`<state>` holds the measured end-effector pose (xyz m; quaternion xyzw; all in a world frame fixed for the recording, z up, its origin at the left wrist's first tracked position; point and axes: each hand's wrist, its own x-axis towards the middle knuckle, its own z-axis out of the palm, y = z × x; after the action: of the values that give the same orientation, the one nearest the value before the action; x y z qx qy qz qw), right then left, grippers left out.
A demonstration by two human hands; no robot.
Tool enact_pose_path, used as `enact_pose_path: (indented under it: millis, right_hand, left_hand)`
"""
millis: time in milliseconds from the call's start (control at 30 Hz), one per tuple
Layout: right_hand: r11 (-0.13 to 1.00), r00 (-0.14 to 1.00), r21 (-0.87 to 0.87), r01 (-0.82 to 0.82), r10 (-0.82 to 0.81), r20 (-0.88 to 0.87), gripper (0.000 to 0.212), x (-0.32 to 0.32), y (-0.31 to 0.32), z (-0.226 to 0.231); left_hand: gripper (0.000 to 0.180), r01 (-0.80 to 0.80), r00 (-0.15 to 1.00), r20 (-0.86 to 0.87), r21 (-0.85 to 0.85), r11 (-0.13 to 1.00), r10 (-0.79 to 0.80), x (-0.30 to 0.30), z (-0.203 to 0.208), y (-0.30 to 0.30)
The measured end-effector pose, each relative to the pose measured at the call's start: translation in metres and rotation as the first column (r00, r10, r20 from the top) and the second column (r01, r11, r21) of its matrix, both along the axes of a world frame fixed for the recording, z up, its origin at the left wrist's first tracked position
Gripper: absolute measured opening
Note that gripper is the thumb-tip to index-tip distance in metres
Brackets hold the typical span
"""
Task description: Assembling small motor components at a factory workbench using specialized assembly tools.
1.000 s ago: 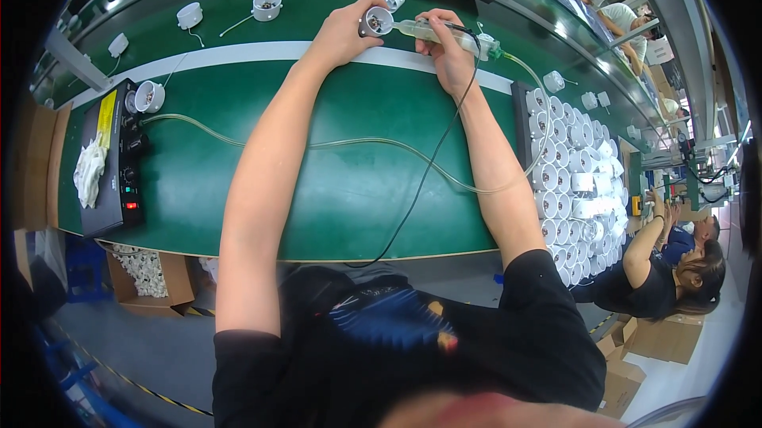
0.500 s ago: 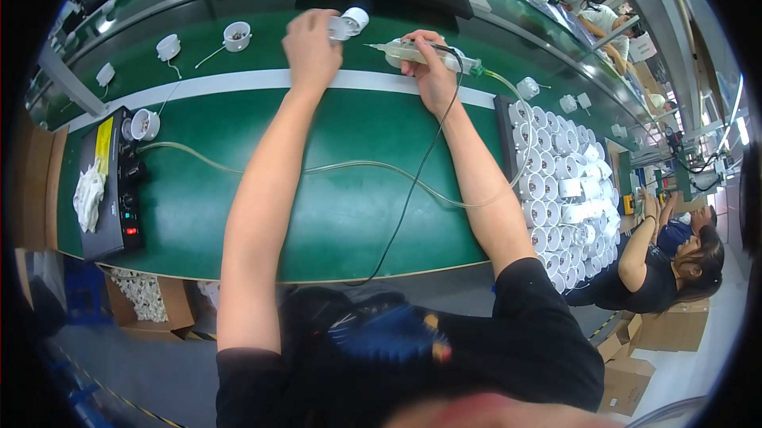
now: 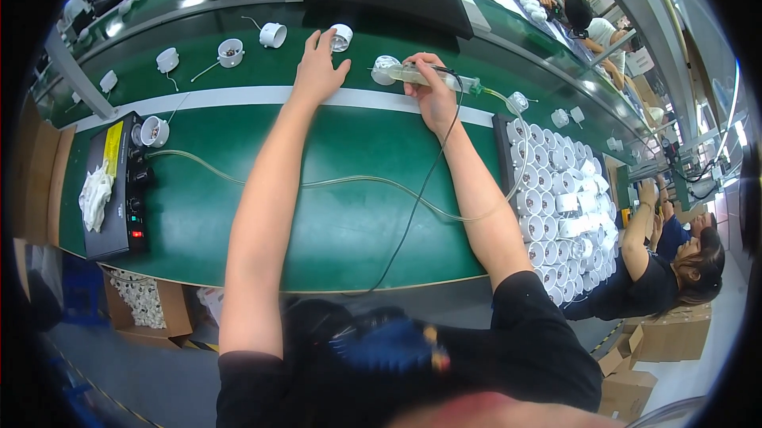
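Observation:
My left hand (image 3: 320,72) is open over the far side of the bench, fingers spread. Its fingertips are beside a small white round cup (image 3: 341,38); whether they touch it I cannot tell. In my right hand (image 3: 432,93) is a clear dispensing syringe (image 3: 411,74) with a thin tip pointing left. A green fitting at its rear joins a clear tube (image 3: 509,95), and a dark cable runs down from my hand. Just behind the syringe tip lies another white round piece (image 3: 386,65). A white cup with a wire (image 3: 273,35) sits left of my left hand.
Several more wired cups (image 3: 230,53) stand along the far left. A black control box (image 3: 121,190) with a white cloth (image 3: 95,198) is at left. Many white cups (image 3: 548,228) fill a tray at right. People work beyond. A carton (image 3: 171,309) of small white parts is below.
My left hand has let go of a white cup and its fingers have spread. A wired cup now shows left of that hand. My right hand still holds the syringe, nearly in place.

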<state>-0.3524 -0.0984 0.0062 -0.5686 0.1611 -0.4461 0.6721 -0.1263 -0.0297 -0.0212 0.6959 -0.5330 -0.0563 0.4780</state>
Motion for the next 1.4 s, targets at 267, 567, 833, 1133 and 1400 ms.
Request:
enact_pose_path:
  millis: [267, 567, 833, 1133, 1400]
  right_hand:
    - [1.0, 1.0, 0.001, 0.0, 0.0, -0.007, 0.02, -0.002, 0.002, 0.001]
    - [1.0, 1.0, 0.031, -0.008, 0.007, 0.028, 0.022, -0.001, -0.001, 0.0]
    - [0.999, 1.0, -0.042, 0.011, -0.011, 0.009, 0.022, 0.001, 0.003, 0.0]
    - [0.997, 0.998, -0.071, 0.043, -0.046, -0.044, 0.022, 0.0, 0.004, -0.001]
    - [0.998, 1.0, -0.061, 0.013, -0.015, -0.022, 0.023, -0.001, 0.001, -0.005]
  left_hand:
    - [0.063, -0.193, 0.981, -0.026, 0.022, 0.981, 0.194, 0.0, 0.003, -0.004]
    - [0.055, 0.081, 0.988, 0.135, -0.005, 0.997, -0.08, 0.0, 0.002, 0.007]
    - [0.061, 0.463, 0.886, 0.071, -0.098, 0.881, -0.458, -0.007, 0.02, 0.017]
    - [0.064, 0.45, 0.892, -0.033, -0.012, 0.893, -0.45, -0.015, 0.02, 0.018]
    - [0.063, 0.43, 0.902, -0.039, 0.013, 0.903, -0.429, -0.014, 0.018, 0.02]
